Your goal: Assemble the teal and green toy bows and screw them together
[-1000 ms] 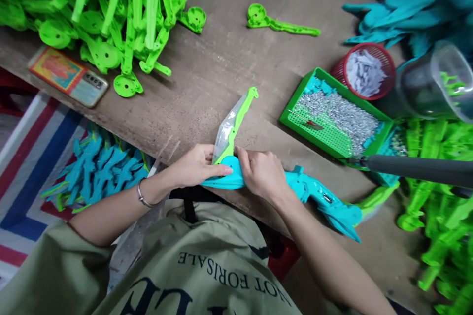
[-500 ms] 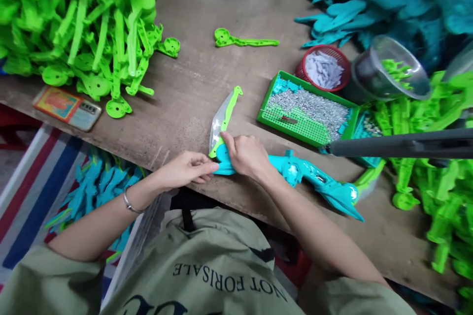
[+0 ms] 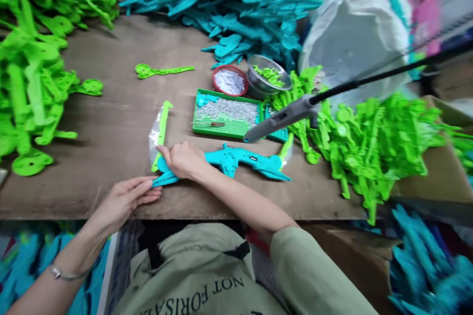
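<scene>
A long turquoise plastic part [image 3: 229, 161], shaped like a toy bow, lies across the front of the table. My left hand [image 3: 129, 196] pinches its pointed left tip between thumb and fingers. Closed over the same part, just right of that tip, is my right hand [image 3: 185, 158], its thumb by the joint. From this left end a bright green strip [image 3: 161, 125] with a clear plastic sheet sticks up, away from me. A second green piece [image 3: 286, 146] with clear sheet shows at the right end. My right palm hides some of the turquoise part.
A green basket [image 3: 221, 133] holds small silvery pieces and a thin red-handled tool. Behind it stand a red basket [image 3: 230, 93] and a metal bowl [image 3: 260, 89]. Green parts [image 3: 384, 142] and turquoise parts [image 3: 236, 5] are heaped around. A dark rod [image 3: 351, 86] crosses the right side.
The camera view has swung to the right, so everything sits further left and more of the right side shows. Both hands keep their hold on the turquoise part.
</scene>
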`<state>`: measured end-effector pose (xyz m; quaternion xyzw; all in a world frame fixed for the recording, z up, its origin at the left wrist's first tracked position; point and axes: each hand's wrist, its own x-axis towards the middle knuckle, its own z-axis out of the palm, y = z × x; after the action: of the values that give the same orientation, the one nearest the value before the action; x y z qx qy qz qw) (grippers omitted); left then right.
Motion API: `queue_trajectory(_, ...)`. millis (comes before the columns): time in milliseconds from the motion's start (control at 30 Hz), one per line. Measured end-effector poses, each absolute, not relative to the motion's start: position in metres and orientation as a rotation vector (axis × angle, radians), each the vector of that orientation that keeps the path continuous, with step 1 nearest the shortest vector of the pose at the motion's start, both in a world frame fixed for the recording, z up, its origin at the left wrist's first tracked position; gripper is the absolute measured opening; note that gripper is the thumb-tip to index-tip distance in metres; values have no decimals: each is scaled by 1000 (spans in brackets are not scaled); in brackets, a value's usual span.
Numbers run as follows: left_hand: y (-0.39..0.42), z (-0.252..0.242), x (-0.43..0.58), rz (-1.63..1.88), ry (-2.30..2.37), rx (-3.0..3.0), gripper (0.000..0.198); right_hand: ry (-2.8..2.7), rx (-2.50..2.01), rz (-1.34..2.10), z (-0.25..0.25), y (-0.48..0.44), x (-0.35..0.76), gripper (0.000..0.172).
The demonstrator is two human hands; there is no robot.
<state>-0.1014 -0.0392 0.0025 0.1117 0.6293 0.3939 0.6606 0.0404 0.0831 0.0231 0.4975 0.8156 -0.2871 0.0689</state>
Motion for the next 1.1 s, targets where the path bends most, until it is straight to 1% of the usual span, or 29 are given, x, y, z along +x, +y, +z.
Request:
queue_trajectory(133, -40, 2, -100, 948, 1473, 213, 41, 2502, 1478, -883, 21, 86, 45, 83)
queue_trajectory(333, -38, 5, -108, 971, 1528, 202, 41, 2546, 1475, -788, 14, 98, 63, 69)
queue_trajectory(467, -40, 3, -112, 986, 1521, 197, 40, 2565, 1491, -805, 11, 100, 65, 60)
queue_trajectory(633, -42, 0, -108, 1051, 1524, 198, 36, 2557, 1554, -846, 6, 99, 66, 54)
queue_trajectory(700, -43, -1, -106, 1059, 1535, 195, 37, 2711, 1576, -817, 2, 93, 77, 43)
queue_trajectory(767, -43, -3, -106, 1044, 1527, 194, 42, 3046, 1671, -708, -3, 84, 97, 28)
queue_trajectory(800, -43, -3, -106, 1034, 1519, 198, 45, 3250, 1785, -607, -4, 78, 111, 21)
queue_trajectory(867, -42, -3, -107, 1022, 1500, 208, 49, 3558, 2174, -249, -4, 71, 141, 4)
queue_trajectory(900, -41, -3, -107, 1020, 1491, 211, 50, 3591, 2441, 2, -2, 70, 157, 15)
queue_trajectory(933, -41, -3, -107, 1021, 1483, 210, 52, 3471, 2777, 122, 1, 72, 170, 27)
queue_trajectory(967, -40, -3, -107, 1026, 1477, 205, 52, 3283, 3045, 37, 5, 76, 182, 39)
queue_trajectory(1000, -40, -3, -106, 1036, 1475, 198, 53, 3086, 3222, -184, 9, 82, 191, 51)
queue_trajectory(1033, -39, -3, -105, 1052, 1476, 191, 53, 2924, 3265, -493, 15, 89, 197, 60)
queue_trajectory(1067, -39, -4, -104, 1074, 1480, 186, 52, 2808, 3197, -817, 21, 96, 201, 64)
queue_trajectory(1100, -40, -5, -102, 1099, 1487, 182, 52, 2732, 3073, -1091, 27, 104, 202, 66)
